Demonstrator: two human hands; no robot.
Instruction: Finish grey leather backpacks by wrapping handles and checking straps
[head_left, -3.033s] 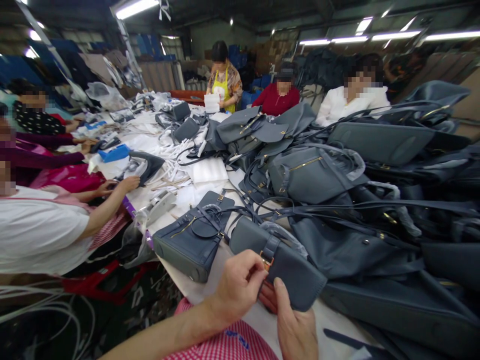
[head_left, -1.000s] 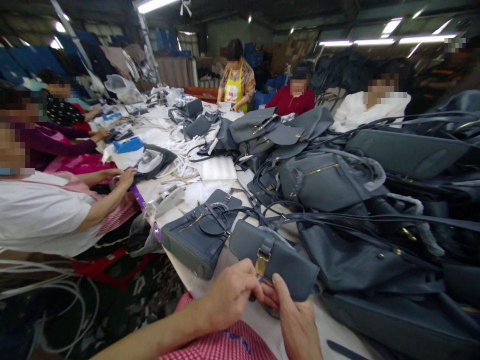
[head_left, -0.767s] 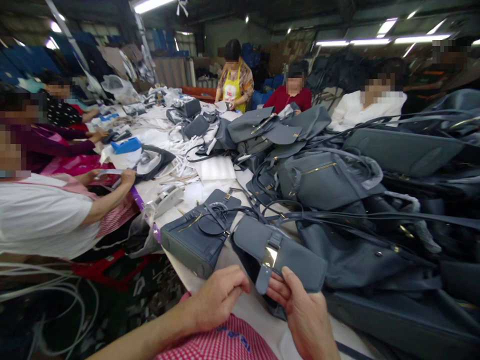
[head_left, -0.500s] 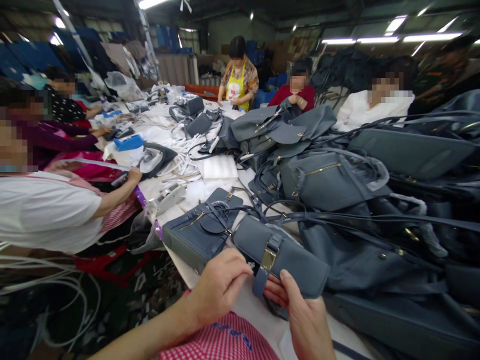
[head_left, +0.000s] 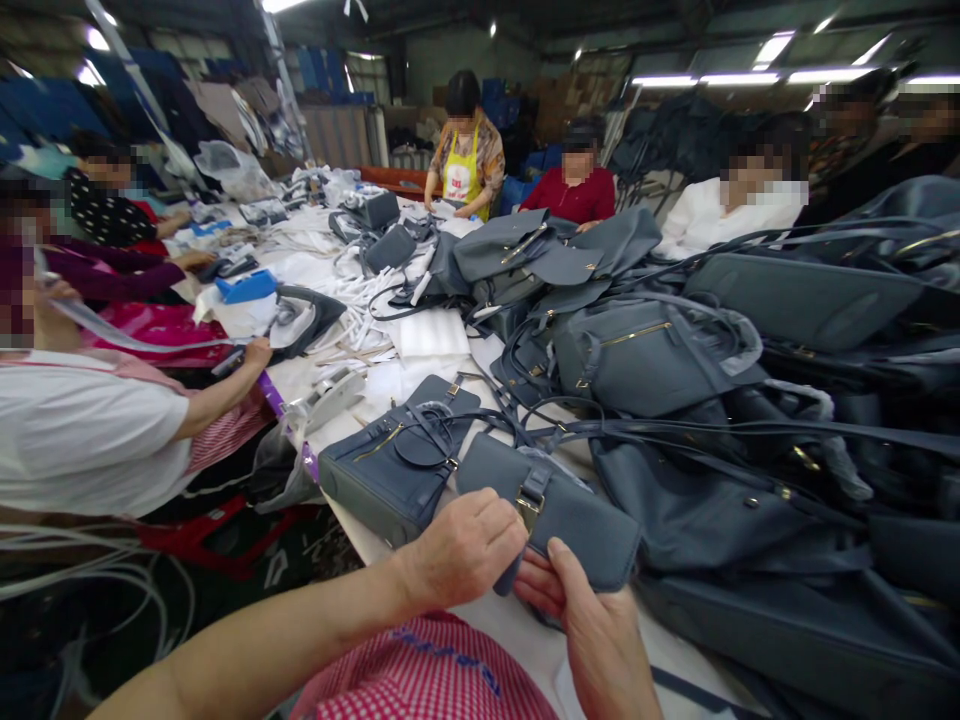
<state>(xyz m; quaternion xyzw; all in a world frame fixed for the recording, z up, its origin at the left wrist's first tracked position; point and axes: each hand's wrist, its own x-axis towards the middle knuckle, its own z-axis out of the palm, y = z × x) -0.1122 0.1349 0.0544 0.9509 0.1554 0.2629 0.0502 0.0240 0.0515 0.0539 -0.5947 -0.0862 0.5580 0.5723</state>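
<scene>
The grey clutch is propped at the near edge of the tabletop, between both hands. The left hand has its grip closed on the strap at the gold buckle. The right hand clamps the clutch's lower edge. The strap's tail hangs loose below the buckle (not tucked in, as far as it shows). A grey handbag lies just left of the clutch.

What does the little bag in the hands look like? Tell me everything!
The little bag is grey-blue and looks like leather. It is long and flat, with its flap closed. A strap tab crosses the flap through a gold clasp. The bag is tilted, next to a bigger bag. The left hand pinches the strap tab at the clasp. The right hand grips the near edge from below, thumb on the front.
</scene>
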